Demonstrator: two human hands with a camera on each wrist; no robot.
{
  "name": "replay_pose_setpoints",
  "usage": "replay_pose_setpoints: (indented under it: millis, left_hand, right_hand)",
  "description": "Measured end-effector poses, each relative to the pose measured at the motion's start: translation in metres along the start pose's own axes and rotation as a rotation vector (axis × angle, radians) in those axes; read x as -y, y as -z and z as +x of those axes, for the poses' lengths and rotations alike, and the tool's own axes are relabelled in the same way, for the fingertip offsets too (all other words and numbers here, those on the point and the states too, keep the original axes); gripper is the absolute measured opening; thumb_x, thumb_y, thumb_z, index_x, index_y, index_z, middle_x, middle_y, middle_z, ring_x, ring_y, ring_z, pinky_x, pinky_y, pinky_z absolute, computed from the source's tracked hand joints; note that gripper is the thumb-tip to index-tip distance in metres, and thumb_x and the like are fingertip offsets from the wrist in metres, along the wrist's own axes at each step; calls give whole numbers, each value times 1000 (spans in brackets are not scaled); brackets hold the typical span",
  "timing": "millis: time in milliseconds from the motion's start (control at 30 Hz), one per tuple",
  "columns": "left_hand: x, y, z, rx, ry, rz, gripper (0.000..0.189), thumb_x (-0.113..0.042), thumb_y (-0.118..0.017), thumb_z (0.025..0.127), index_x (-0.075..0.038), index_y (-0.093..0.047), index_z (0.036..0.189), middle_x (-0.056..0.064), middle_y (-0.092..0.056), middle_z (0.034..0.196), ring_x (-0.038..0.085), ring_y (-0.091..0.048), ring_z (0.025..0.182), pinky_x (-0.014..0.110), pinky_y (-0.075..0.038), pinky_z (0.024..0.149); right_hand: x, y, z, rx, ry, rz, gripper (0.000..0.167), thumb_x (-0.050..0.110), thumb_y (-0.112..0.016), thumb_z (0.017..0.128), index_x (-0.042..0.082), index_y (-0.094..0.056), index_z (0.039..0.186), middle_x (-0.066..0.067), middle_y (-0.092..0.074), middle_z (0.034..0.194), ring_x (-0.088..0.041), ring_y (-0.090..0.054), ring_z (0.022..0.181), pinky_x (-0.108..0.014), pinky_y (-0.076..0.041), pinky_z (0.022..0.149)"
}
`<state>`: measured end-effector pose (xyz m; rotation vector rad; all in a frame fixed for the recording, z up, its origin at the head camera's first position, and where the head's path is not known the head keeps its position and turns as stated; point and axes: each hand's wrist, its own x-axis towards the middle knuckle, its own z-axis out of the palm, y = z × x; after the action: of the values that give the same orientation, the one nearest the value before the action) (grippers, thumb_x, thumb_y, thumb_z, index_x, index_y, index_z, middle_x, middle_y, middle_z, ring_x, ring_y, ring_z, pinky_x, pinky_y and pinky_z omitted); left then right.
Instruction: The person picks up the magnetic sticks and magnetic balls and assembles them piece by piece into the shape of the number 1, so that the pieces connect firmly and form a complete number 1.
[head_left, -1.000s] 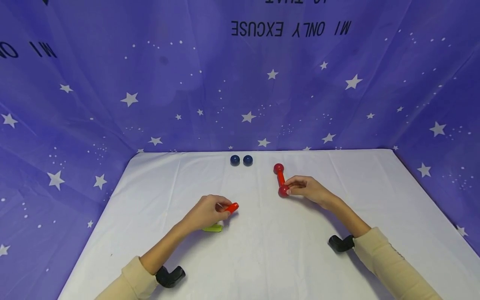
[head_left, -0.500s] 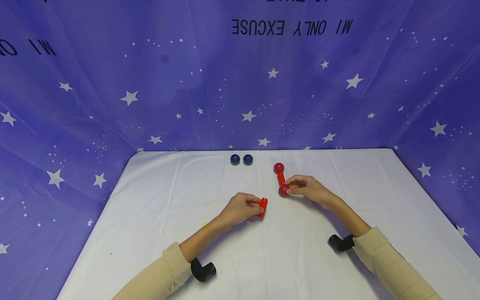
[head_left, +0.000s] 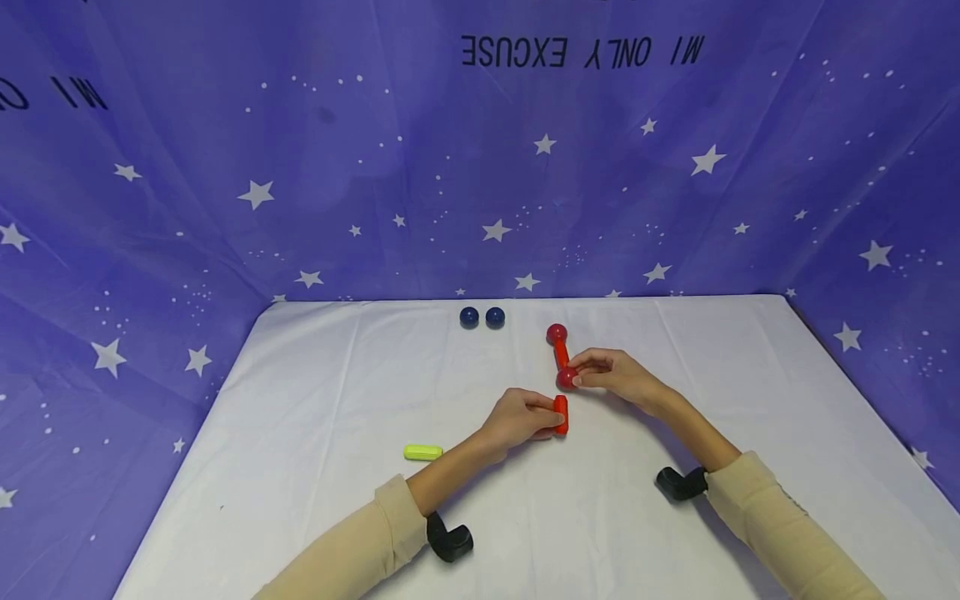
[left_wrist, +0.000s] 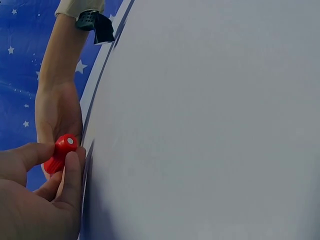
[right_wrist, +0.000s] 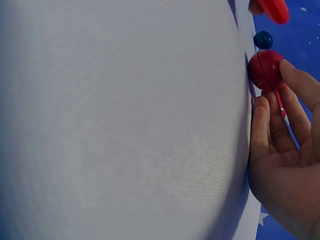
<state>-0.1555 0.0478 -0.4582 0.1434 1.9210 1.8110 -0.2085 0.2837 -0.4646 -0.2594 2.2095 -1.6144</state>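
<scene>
My left hand (head_left: 517, 419) pinches a short red rod (head_left: 561, 415) between thumb and fingers. A small silvery dot marks the rod's end in the left wrist view, where the rod (left_wrist: 61, 152) overlaps the other hand behind it. My right hand (head_left: 618, 382) holds the near red ball (head_left: 567, 377) by its side. From that ball a second red rod (head_left: 562, 355) runs away to another red ball (head_left: 557, 333), forming a dumbbell shape on the table. The left hand's rod points lengthwise at the near ball, a small gap short of it. Right wrist view shows a seam around the ball (right_wrist: 264, 70).
Two dark blue balls (head_left: 482, 317) sit side by side near the back edge of the white-covered table (head_left: 345, 367). A yellow-green rod (head_left: 423, 452) lies beside my left forearm. Purple star-patterned cloth (head_left: 420, 167) rises behind and at both sides.
My left hand has carried the red rod rightward and turned it lengthwise below the near red ball. The yellow-green rod has come into full view. The right hand has stayed on the ball.
</scene>
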Motion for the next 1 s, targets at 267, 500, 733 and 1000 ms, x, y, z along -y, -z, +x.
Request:
replay_pose_setpoints:
  millis: [267,500,733,1000]
  left_hand:
    - [3,-16,12,-21,30,-49,16,-2,-74,88,6,-71,101,9,-71,86,18,-72,77,28,-59,71]
    - [0,-22,16,-46,32,-22,14,-4,-75,88,4,-72,99,6,-72,82,13,-70,71,26,-59,68]
    - [-3,-24,19,-65,29,-53,14,-3,-74,87,6,-72,98,6,-71,82,14,-71,73,26,-58,69]
    - [-2,-24,22,-73,31,-52,16,-4,-75,87,6,-71,99,7,-71,82,16,-72,74,26,-58,68]
  right_hand:
    - [0,0,-1,14,13,30,37,13,-75,90,-3,-64,121,-16,-68,113,-25,-63,106,-27,-49,92]
    - [1,1,0,9,9,15,36,13,-74,91,-2,-64,122,-16,-69,113,-26,-63,106,-28,-49,94]
    - [0,1,1,2,6,12,34,12,-73,91,-1,-65,122,-14,-69,113,-26,-63,106,-29,-50,94]
    - [-1,1,0,5,10,27,35,10,-73,91,-2,-64,123,-15,-69,113,-25,-64,105,-28,-51,93]
